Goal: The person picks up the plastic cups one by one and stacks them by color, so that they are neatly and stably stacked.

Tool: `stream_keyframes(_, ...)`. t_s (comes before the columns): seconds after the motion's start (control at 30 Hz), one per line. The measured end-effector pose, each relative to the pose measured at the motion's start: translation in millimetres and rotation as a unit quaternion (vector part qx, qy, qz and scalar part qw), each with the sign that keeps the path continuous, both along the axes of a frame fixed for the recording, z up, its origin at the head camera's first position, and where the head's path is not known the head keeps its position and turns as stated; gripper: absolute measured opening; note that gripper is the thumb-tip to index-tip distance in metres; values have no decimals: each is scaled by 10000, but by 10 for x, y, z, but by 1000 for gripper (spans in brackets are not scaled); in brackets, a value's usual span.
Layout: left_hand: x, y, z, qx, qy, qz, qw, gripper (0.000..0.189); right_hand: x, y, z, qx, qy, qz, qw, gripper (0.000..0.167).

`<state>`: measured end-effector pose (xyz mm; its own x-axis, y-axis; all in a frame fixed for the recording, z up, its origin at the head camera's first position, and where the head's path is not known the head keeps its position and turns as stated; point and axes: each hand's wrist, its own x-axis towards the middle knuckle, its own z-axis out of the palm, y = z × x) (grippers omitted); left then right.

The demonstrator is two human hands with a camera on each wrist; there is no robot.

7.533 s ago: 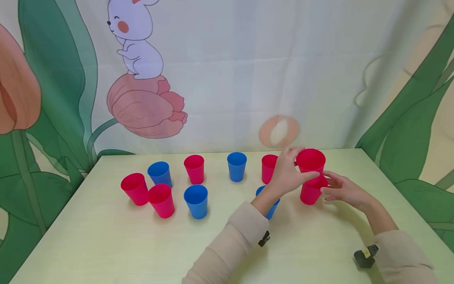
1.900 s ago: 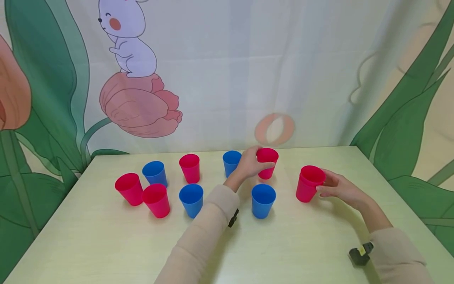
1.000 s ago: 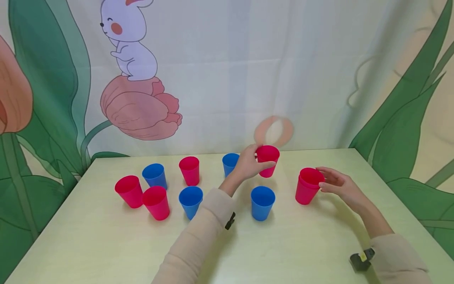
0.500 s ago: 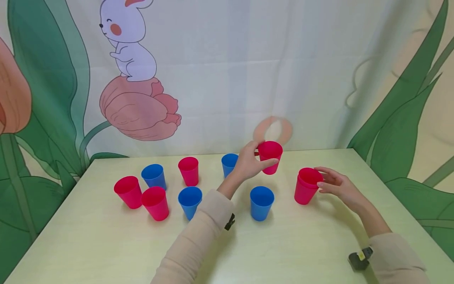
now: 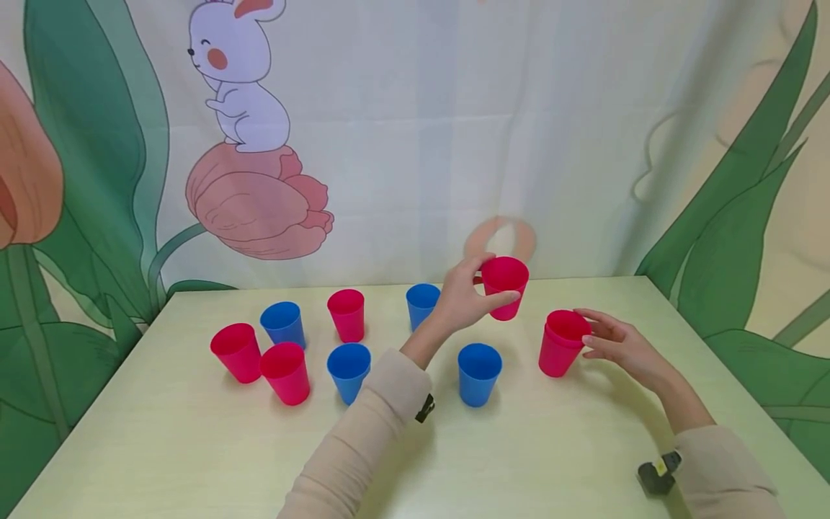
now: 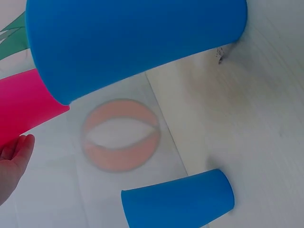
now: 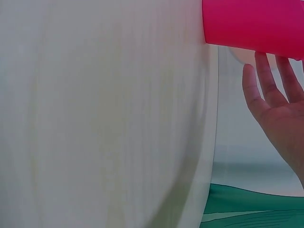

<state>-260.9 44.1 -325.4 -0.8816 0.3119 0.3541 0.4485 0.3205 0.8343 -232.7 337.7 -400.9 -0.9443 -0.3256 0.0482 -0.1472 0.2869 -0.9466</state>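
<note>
In the head view my left hand (image 5: 465, 294) holds a red cup (image 5: 504, 281) between thumb and fingers, raised off the table near its back edge. To the right, a pair of nested red cups (image 5: 559, 344) stands on the table, one rim showing just above the other. My right hand (image 5: 625, 351) is beside this pair, its thumb and fingers spread at the right side near the rim. In the right wrist view several fairly straight fingers (image 7: 267, 85) reach the red cup's (image 7: 254, 26) side. A blue cup (image 5: 479, 375) stands in front of the left hand.
Another blue cup (image 5: 423, 304) stands at the back, partly behind the left hand. On the left stand a blue cup (image 5: 349, 371), partly covered by the left sleeve, a second blue cup (image 5: 283, 323), and red cups (image 5: 286, 373). A printed curtain (image 5: 389, 144) hangs behind the table (image 5: 194, 447).
My left hand first reached the back red cup, then lifted it and moved it rightward. Earlier, it held another red cup over the right one; those two are nested now. The right hand stays beside them.
</note>
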Motion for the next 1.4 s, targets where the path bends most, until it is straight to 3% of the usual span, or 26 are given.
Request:
stream_keyframes(0.2, 59, 58, 17, 61, 8, -136, 9999, 70, -10, 26, -16, 18, -45, 21, 10000, 55)
stream_keyframes(0.47, 134, 177, 67, 190, 421, -404, 9981, 63, -36, 34, 23, 104, -42, 121, 9999, 54)
stream_keyframes(0.63, 159, 249, 87, 197, 422, -421, 9980, 59, -50, 40, 19, 110, -73, 166, 9998, 54)
stream_keyframes(1.07, 240, 488, 141, 281, 135, -401, 9987, 56, -13, 36, 15, 171, -181, 126, 9996, 57)
stream_keyframes(1.4, 210, 647, 134, 505, -481, -384, 9968, 60, -12, 33, 13, 168, -283, -15, 9995, 66)
